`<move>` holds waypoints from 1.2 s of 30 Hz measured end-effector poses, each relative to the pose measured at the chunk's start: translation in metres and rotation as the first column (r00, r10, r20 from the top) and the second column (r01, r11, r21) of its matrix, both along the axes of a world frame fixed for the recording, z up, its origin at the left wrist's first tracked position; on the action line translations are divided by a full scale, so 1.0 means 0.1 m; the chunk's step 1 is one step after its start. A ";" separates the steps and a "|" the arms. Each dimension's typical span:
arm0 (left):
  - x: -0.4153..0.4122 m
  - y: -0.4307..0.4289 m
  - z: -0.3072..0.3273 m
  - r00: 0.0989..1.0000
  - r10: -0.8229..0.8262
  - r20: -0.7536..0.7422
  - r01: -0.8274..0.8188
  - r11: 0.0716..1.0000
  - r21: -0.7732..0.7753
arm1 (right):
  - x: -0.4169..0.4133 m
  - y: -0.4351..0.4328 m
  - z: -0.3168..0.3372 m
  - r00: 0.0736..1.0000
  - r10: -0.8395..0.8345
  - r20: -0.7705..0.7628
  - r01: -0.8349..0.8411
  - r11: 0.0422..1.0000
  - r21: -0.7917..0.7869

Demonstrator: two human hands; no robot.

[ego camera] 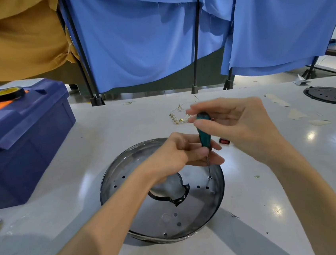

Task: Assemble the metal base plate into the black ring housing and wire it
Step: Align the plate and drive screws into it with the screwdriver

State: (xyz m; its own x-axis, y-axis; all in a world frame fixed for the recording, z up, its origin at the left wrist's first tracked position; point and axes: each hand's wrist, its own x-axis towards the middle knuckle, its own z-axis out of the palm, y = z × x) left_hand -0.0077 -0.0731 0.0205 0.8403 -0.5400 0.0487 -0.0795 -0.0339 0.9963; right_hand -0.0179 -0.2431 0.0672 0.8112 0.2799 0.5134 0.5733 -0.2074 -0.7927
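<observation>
My view shows the right hand (237, 128) curled round the top of the green screwdriver (204, 133), thumb and fingertips closed on the handle's cap. The left hand (178, 157) pinches the tool lower down, where the handle meets the thin shaft. The shaft stands nearly upright, its tip set on a small screw (210, 177) at about 2 o'clock on the metal base plate (151, 218).

The plate lies flat in the near middle of the table (69, 220), with small holes in it and a ragged central cut-out edged in black. The black ring housing (170, 238) shows as a dark rim round the plate's edge.

The table is pale grey and glossy, with ceiling lights mirrored in it. From the plate, a bundle of thin wires with gold terminals (177, 116) lies at 12 o'clock, a small red switch (224, 141) at 1 o'clock beside the hands, a round black cover (330, 95) and scraps of tape (296, 113) at 2 o'clock. At 10 o'clock sits a blue toolbox (19, 143) with a roll of black tape (7, 93) on its lid.

Behind the table hang blue curtains (153, 35) on black stands and, at 11 o'clock, a tan cloth (15, 39)
</observation>
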 end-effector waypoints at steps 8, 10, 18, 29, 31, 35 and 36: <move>0.01 -0.07 -0.05 0.986 0.158 0.046 -0.158 0.987 0.003 | -0.01 0.13 -0.07 0.947 -0.318 0.041 0.316 0.948 0.036; 0.02 -0.10 -0.04 0.990 0.117 0.079 -0.120 0.992 0.034 | -0.02 0.17 -0.09 0.902 -0.414 0.123 0.417 0.909 0.005; -0.02 -0.03 -0.01 0.999 0.039 0.029 -0.040 0.999 0.014 | 0.01 -0.06 0.01 0.999 0.006 -0.049 -0.003 0.998 0.059; 0.00 -0.07 -0.01 0.996 0.087 0.033 -0.087 0.996 0.000 | -0.03 -0.03 0.00 0.985 -0.162 0.052 0.165 0.985 -0.054; -0.02 -0.04 0.01 0.996 0.083 0.010 -0.083 0.996 -0.009 | -0.02 -0.07 0.03 0.997 -0.081 0.008 0.081 0.996 -0.040; -0.02 -0.12 -0.01 0.988 0.152 0.000 -0.152 0.988 -0.034 | -0.01 0.07 -0.02 0.932 -0.352 0.087 0.357 0.933 -0.047; -0.01 -0.14 -0.02 0.988 0.152 0.012 -0.152 0.988 -0.027 | -0.01 0.10 -0.06 0.900 -0.419 0.124 0.429 0.900 -0.072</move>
State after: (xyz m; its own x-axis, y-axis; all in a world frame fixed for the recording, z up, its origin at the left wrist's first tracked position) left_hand -0.0085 -0.0874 0.0187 0.9115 -0.4047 0.0737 -0.0898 -0.0209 0.9957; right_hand -0.0188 -0.2331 0.0615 0.8082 -0.0275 0.5883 0.4909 -0.5203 -0.6988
